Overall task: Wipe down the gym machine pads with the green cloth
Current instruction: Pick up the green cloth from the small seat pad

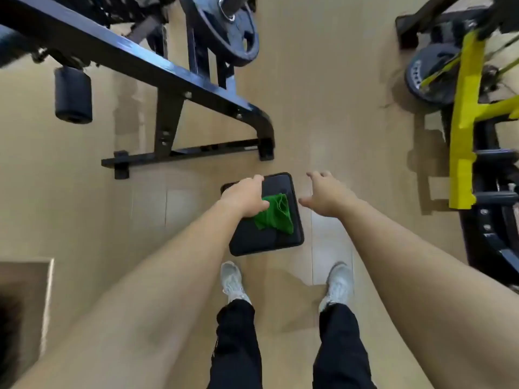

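Green cloth point(276, 213) gripped by left hand point(243, 198) fingers, on pad point(264, 244) — right hand point(329, 196) spread

the pad point(264, 240) sits in the middle, just ahead of the person's two shoes point(233, 280). the cloth point(276, 213) lies on the pad toward its right edge, gripped by the left hand point(244, 197), which rests on the pad's left side. the right hand point(327, 196) hangs just right of the pad, apart from it. beyond the pad stands a machine frame point(140, 60), with a roller point(73, 95) at its left and a weight plate point(224, 26) behind. a second machine point(466, 122) stands far right.
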{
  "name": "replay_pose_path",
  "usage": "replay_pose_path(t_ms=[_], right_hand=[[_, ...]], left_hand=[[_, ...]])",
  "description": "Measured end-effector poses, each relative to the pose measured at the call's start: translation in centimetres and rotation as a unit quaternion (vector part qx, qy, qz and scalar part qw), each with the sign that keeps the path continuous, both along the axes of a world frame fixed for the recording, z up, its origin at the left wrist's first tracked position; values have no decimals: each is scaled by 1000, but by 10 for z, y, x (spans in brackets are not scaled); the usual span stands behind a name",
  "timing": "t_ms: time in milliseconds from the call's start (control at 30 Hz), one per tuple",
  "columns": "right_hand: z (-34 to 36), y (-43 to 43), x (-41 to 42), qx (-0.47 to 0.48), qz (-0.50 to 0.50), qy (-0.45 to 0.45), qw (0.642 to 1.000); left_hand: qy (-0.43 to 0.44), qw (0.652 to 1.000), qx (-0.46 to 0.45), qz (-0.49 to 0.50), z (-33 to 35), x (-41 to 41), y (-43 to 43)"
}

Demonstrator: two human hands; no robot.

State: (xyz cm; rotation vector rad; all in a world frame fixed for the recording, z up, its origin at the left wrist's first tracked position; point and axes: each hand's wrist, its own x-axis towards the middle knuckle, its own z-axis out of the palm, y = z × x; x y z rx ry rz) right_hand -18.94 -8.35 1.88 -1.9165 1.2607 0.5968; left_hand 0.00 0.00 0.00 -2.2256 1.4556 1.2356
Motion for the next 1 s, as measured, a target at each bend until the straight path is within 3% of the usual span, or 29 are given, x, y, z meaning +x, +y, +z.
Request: replay_pose_path(t_ms=[233, 533, 633, 833, 1000], right_hand=[[-118, 44, 19, 61, -26, -4, 998], [-192, 59, 50, -46, -169, -47, 983], [-189, 61, 57, -25, -194, -40, 980], [-138, 63, 64, 80, -241, -104, 962], [-67, 72, 79, 66, -114, -121, 984]], left_hand=[[-41, 998, -17, -48, -108, -5, 30], [-63, 983, -170, 1, -180, -11, 30], [-38, 981, -185, 45, -173, -8, 35], [-3, 989, -130, 70, -128, 15, 55], [53, 989, -110, 79, -65, 32, 73]])
